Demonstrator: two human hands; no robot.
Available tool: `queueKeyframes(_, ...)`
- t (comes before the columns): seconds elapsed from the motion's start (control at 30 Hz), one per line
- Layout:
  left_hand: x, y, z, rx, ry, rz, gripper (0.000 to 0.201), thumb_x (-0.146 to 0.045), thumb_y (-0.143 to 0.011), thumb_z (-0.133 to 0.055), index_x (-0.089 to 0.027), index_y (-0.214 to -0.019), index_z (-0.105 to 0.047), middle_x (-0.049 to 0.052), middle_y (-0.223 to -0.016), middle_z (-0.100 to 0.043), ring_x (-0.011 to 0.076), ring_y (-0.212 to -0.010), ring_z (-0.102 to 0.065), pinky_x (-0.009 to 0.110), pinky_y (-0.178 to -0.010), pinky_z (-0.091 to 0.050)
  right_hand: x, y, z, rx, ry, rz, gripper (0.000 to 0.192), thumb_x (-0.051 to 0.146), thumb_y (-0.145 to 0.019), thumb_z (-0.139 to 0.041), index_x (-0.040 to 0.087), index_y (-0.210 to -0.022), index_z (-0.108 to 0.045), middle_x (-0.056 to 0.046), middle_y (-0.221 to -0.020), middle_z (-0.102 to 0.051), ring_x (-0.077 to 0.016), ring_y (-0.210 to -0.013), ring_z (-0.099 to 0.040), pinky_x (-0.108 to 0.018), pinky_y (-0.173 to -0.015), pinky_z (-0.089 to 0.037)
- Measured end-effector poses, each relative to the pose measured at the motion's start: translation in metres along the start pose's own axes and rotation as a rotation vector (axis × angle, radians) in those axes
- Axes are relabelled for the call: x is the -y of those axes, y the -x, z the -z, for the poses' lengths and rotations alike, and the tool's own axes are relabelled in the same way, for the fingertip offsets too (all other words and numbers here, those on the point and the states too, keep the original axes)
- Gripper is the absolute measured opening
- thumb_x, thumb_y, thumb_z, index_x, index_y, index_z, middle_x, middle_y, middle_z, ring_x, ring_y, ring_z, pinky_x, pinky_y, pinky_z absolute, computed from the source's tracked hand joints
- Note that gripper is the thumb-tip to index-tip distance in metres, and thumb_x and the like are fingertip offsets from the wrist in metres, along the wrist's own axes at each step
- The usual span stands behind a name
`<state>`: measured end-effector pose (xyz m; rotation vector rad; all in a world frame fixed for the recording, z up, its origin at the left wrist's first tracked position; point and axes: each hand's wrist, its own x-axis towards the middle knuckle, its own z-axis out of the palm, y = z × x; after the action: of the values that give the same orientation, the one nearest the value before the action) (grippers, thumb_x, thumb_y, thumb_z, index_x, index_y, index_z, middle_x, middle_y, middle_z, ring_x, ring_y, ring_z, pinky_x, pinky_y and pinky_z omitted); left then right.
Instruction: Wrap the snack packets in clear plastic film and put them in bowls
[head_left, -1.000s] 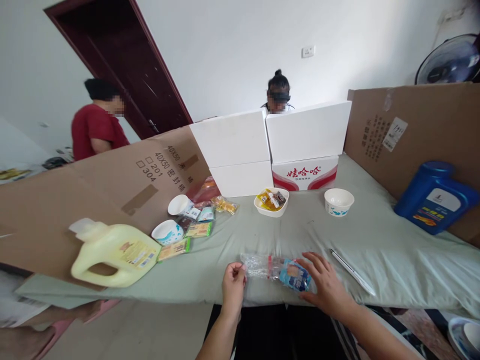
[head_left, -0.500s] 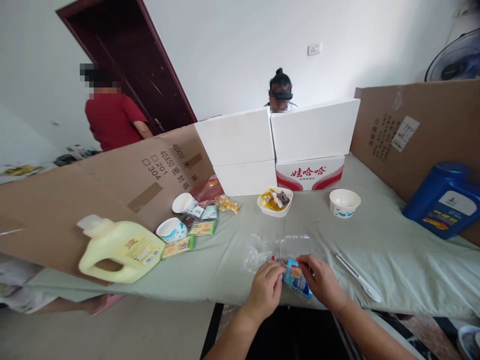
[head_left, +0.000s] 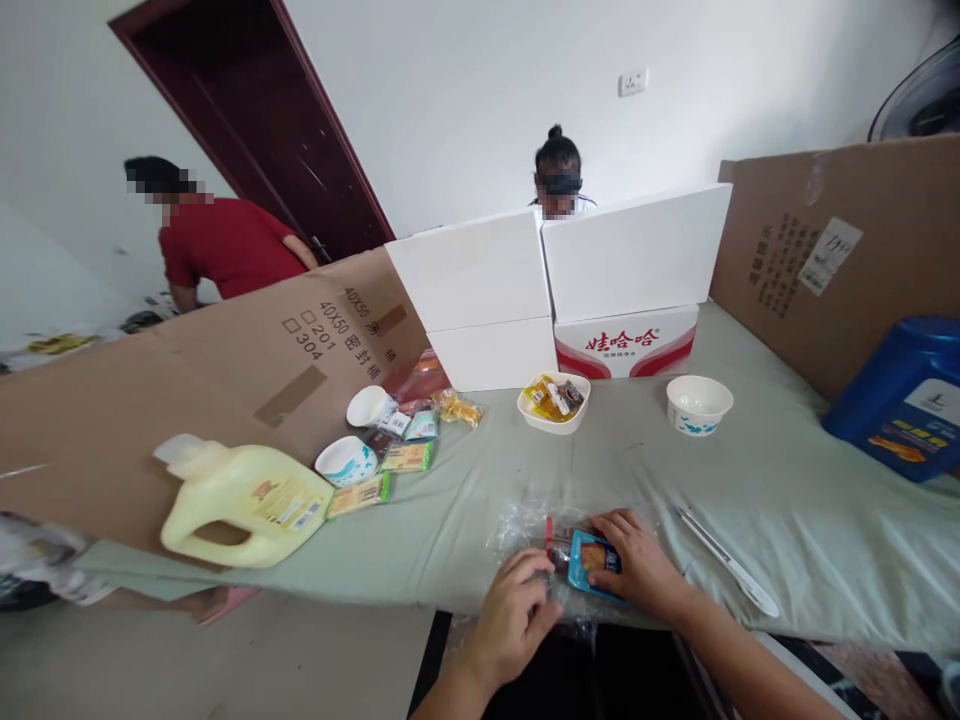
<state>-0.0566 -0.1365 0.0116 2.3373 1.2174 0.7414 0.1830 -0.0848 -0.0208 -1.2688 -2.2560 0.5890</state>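
A small blue packet (head_left: 579, 562) with a food picture on its front lies on the surface (head_left: 405, 550) near the edge closest to you, on crinkled clear plastic (head_left: 514, 525) with a red strip (head_left: 549, 530). Your right hand (head_left: 637, 560) covers the packet's right side, the thumb on its face and the fingers bent along its far edge, moderately parted; how firmly they grip, you cannot tell. Your left hand (head_left: 517, 610) is just left of the packet, over the plastic, with its fingers bent and the thumb parted from them.

To your right lies a slim, pale, pen-like tool (head_left: 729, 562). Beyond the packet, a white, round-cornered bowl (head_left: 555, 427) holds a yellow packet and darker ones. Right of it stands a round white bowl (head_left: 696, 413) with blue decoration, its smooth inside showing.

To the left, two more white bowls (head_left: 347, 462) are tipped among shiny small packets (head_left: 407, 458). Beside them a pale yellow plastic jug (head_left: 259, 505) with a looped handle lies tilted; at the far right is a blue plastic bottle (head_left: 907, 420). The surface wears a wrinkled grey-green cloth, bordered by brown cardboard (head_left: 225, 370) and white boxes (head_left: 626, 255), with one person behind the boxes and another in red at the left
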Motion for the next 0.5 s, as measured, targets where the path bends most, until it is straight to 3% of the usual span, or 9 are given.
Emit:
queueKeyframes(0.07,0.002,-0.006,-0.001,-0.108,-0.009,0.114,0.023,-0.030,-0.094,-0.045,-0.019,-0.081,-0.060,0.010,-0.108,-0.061,0.0241,-0.105,-0.057,0.042,-0.091,-0.047,0.007,-0.004,0.001,0.020,-0.019,-0.008,0.067,0.044,-0.068,-0.077,0.014,-0.124,-0.058,-0.014,-0.114,-0.061,-0.0290,-0.106,-0.052,-0.044,-0.095,-0.041)
queueKeyframes(0.13,0.003,-0.019,-0.003,-0.161,-0.048,0.200,0.017,-0.029,-0.088,-0.055,-0.018,-0.101,-0.060,0.011,-0.111,-0.061,0.0260,-0.106,-0.056,0.045,-0.092,-0.046,0.015,-0.007,0.003,0.033,-0.073,0.003,0.061,0.035,-0.069,-0.077,0.016,-0.123,-0.057,-0.013,-0.111,-0.059,-0.0267,-0.102,-0.054,-0.040,-0.091,-0.044)
queueKeyframes(0.23,0.003,-0.039,-0.008,-0.103,-0.082,0.234,0.059,-0.030,-0.069,-0.077,-0.019,-0.122,-0.052,0.011,-0.114,-0.060,0.0306,-0.108,-0.053,0.050,-0.096,-0.041,0.021,-0.009,0.005,0.061,-0.181,0.041,0.052,0.028,-0.074,-0.073,0.021,-0.123,-0.058,-0.009,-0.107,-0.059,-0.0226,-0.096,-0.057,-0.035,-0.086,-0.046)
queueKeyframes(0.3,0.001,-0.049,-0.009,-0.061,-0.062,0.274,0.074,-0.030,-0.061,-0.082,-0.020,-0.126,-0.049,0.011,-0.115,-0.060,0.0305,-0.108,-0.054,0.048,-0.096,-0.040,0.019,-0.008,0.006,0.068,-0.249,0.036,0.046,0.032,-0.075,-0.072,0.023,-0.118,-0.060,-0.007,-0.104,-0.059,-0.0215,-0.094,-0.058,-0.034,-0.084,-0.046)
queueKeyframes(0.37,-0.001,-0.056,-0.010,-0.003,-0.013,0.342,0.072,-0.030,-0.059,-0.083,-0.020,-0.124,-0.052,0.009,-0.112,-0.061,0.0274,-0.101,-0.056,0.042,-0.091,-0.043,0.013,-0.006,0.003,0.065,-0.314,0.011,0.053,0.042,-0.072,-0.075,0.021,-0.118,-0.059,-0.008,-0.104,-0.059,-0.0225,-0.095,-0.059,-0.034,-0.084,-0.047)
queueKeyframes(0.5,0.002,-0.064,-0.006,0.246,0.176,0.398,0.035,-0.026,-0.062,-0.078,-0.020,-0.092,-0.061,-0.003,-0.078,-0.060,0.0141,-0.070,-0.052,0.024,-0.063,-0.040,-0.002,0.000,-0.005,0.033,-0.464,0.040,0.090,0.063,-0.063,-0.075,0.016,-0.134,-0.045,-0.013,-0.114,-0.059,-0.0282,-0.104,-0.057,-0.041,-0.092,-0.045)
